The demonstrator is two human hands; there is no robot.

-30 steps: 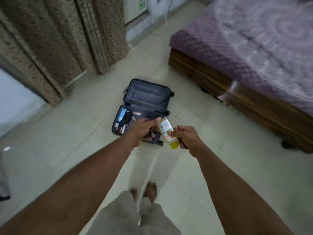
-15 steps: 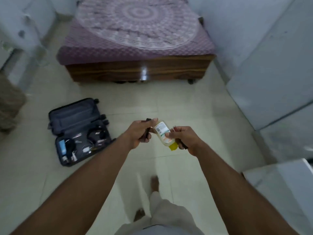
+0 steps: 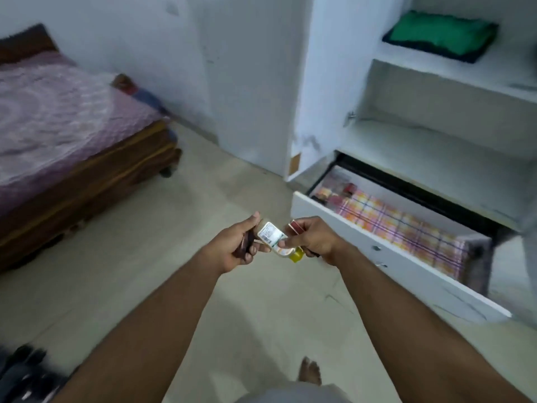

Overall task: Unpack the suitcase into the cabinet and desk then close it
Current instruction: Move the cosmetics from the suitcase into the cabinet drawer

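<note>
Both hands held out before us. Our left hand (image 3: 236, 245) is curled round a small dark item (image 3: 247, 246), its thumb raised. Our right hand (image 3: 312, 238) pinches a pale bottle (image 3: 273, 238) with a yellow cap and also grips a reddish item (image 3: 296, 226). White cabinet (image 3: 328, 82) stands open at right, green folded cloth (image 3: 438, 34) on a shelf, drawer (image 3: 386, 254) pulled out. Suitcase (image 3: 26, 373) only partly seen, lower left corner.

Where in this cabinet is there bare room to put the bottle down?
The middle shelf above the drawer looks bare. The top shelf is free right of the green cloth. The drawer's far left corner is crowded with small items.
</note>
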